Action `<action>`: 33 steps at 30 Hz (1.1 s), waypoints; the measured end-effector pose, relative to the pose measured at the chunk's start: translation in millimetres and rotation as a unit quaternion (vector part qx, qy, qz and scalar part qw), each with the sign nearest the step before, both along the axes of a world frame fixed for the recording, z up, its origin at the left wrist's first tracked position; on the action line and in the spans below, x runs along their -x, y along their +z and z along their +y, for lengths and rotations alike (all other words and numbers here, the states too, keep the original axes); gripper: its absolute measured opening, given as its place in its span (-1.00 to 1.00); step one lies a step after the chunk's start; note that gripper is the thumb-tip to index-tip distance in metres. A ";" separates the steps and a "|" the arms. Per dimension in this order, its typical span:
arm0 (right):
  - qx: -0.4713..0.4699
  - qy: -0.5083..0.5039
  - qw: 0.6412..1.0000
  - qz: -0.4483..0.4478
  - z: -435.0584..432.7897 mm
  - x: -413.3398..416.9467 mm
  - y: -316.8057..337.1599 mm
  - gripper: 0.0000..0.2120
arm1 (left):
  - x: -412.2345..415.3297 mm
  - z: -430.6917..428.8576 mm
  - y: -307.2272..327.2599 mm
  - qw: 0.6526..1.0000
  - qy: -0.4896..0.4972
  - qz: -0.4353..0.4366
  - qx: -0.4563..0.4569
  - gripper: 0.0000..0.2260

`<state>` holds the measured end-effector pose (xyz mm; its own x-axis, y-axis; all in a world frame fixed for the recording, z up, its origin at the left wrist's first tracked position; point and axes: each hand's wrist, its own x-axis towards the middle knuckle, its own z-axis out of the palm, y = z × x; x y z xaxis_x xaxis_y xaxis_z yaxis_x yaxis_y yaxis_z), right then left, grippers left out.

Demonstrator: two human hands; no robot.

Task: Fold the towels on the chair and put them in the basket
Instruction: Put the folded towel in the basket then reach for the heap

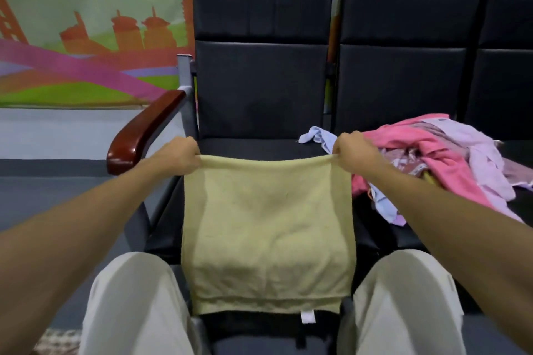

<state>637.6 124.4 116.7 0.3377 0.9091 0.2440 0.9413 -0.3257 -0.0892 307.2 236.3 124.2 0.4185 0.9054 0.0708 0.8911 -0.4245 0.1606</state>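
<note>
Gripping the top corners of a pale yellow towel (268,233), the left hand (184,154) and right hand (350,150) each curl their fingers round the cloth, pulling its upper edge taut between them. The towel hangs doubled over before the black chair seat (259,147), between the person's knees. A small white label (307,316) at its bottom hem is too blurred to read. Just right of the right hand, a pile of pink and lilac towels (438,153) lies on the neighbouring seat (516,150). A wooden armrest (144,135) stands at the left.

No legible text, not even on the white tag (307,317) of the yellow towel (268,225)
</note>
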 end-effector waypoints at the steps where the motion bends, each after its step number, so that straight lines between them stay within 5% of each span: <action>1: 0.014 0.002 1.000 -0.011 -1.4 0.8 3.2 -0.92 | 3.6 0.0 1.4 1.000 -0.008 0.002 -0.002 -0.74; 4: 0.016 0.008 0.999 -0.035 -7.9 6.5 13.0 -0.78 | 15.8 -3.1 4.1 0.999 -0.028 -0.013 -0.036 -0.91; 7: 0.017 0.011 0.998 -0.054 -17.7 13.2 16.5 -0.74 | 24.8 -13.2 4.5 0.998 -0.035 -0.031 -0.051 -0.82; 10: 0.013 0.011 0.998 -0.057 -28.2 17.2 14.8 -0.73 | 32.2 -22.4 3.6 0.998 -0.064 -0.019 -0.015 -0.94; 16: 0.025 -0.020 0.994 -0.100 -54.4 21.6 19.2 -0.82 | 43.3 -48.6 4.9 0.991 -0.021 -0.116 0.064 -0.77; 19: 0.025 -0.042 0.990 -0.129 -67.4 25.5 23.2 -0.91 | 49.8 -53.9 10.4 0.997 -0.026 -0.076 0.016 -0.89; 23: 0.001 -0.065 0.994 -0.085 -66.7 30.2 29.9 -0.79 | 53.4 -56.1 10.6 0.992 0.018 -0.111 -0.060 -0.95; 27: 0.025 -0.054 0.997 -0.052 -60.4 26.9 22.4 -0.80 | 56.9 -45.9 -3.1 0.992 0.038 -0.112 -0.048 -0.95; 30: 0.010 -0.033 0.999 0.033 -44.8 14.8 3.6 -0.89 | 54.0 -30.1 -20.3 0.974 0.051 -0.220 0.015 -0.91; 33: -0.028 -0.032 0.990 0.135 -21.4 6.0 -13.1 -0.85 | 37.8 -12.4 -33.7 0.901 0.109 -0.394 0.144 -0.91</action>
